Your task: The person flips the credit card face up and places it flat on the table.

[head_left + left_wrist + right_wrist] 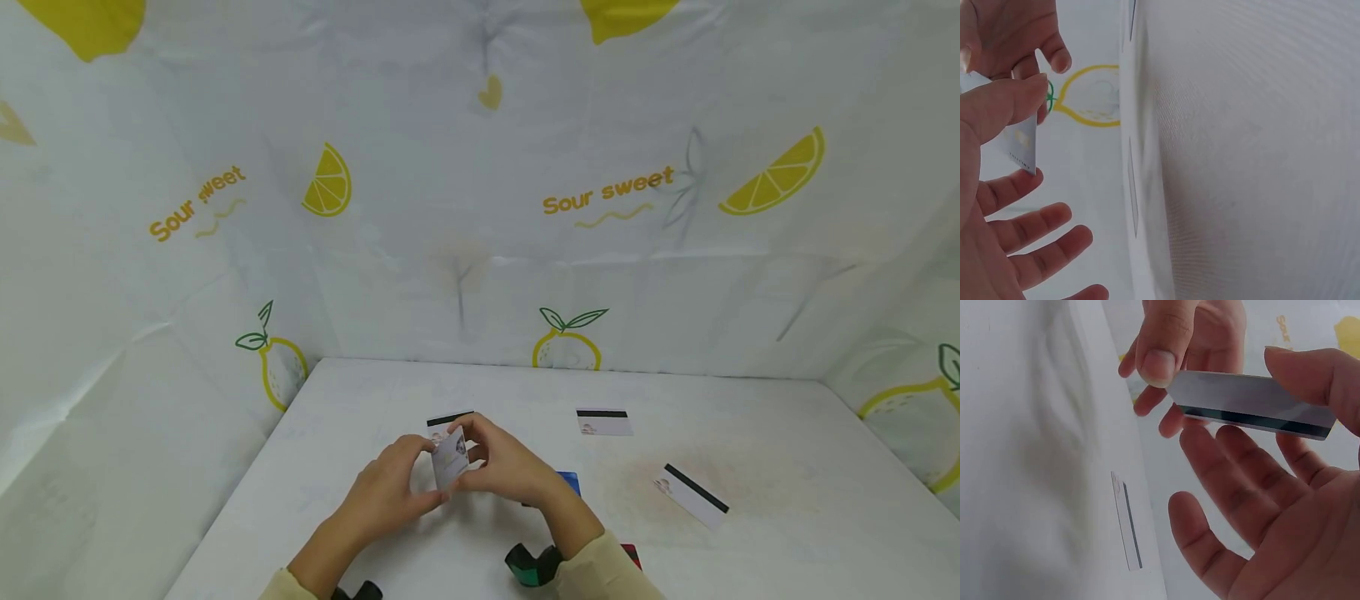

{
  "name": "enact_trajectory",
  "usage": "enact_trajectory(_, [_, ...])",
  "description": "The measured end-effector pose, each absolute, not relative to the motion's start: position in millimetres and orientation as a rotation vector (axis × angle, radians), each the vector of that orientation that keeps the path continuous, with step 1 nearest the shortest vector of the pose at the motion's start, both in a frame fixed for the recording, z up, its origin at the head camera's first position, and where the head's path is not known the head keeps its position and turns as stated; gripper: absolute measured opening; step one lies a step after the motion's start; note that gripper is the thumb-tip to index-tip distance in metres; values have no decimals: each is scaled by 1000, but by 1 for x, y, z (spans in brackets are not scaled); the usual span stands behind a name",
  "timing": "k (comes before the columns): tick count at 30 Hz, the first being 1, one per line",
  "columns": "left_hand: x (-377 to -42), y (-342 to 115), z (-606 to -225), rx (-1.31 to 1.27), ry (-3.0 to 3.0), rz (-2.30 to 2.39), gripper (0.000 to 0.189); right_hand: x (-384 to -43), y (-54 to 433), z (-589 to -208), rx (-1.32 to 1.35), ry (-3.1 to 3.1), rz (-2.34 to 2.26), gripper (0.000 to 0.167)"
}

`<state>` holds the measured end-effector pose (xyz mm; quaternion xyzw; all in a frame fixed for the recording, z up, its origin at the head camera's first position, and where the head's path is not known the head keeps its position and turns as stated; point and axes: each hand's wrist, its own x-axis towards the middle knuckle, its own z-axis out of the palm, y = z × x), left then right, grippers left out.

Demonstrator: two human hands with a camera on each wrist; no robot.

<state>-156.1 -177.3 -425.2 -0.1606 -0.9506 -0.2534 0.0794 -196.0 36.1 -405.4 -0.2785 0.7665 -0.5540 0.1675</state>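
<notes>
A white card (450,458) with a small printed picture is held up above the table between both hands. My left hand (378,492) pinches it from the left by thumb and fingers. From the other side my right hand (510,467) grips its edges. The right wrist view shows the back of the card (1241,394) with a dark stripe, the right thumb on one end and the left thumb at the opposite corner. In the left wrist view the card (1025,147) is partly hidden behind the left thumb, its lower corner at the index fingertip.
On the white table (787,467) lie striped white cards: one (438,429) behind the hands, one (603,423) farther back, one (693,496) at right. A blue card (572,481) and a red card (632,552) are partly covered by the right arm. Lemon-printed cloth (450,208) surrounds the table.
</notes>
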Motion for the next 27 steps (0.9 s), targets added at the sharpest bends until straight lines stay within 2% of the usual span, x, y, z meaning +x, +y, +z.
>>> enact_trajectory(8, [-158, -179, -427, -472, -2836, -688, 52, -198, 36, -411, -737, 2541, -1282, 73])
enact_trajectory(17, [-159, -178, -430, -501, -2831, -638, 51, -194, 31, -417, -875, 2786, -861, 57])
enact_trajectory(27, [-161, -182, -431, -511, -2888, -596, 50, -195, 34, -418, -796, 2819, -702, 56])
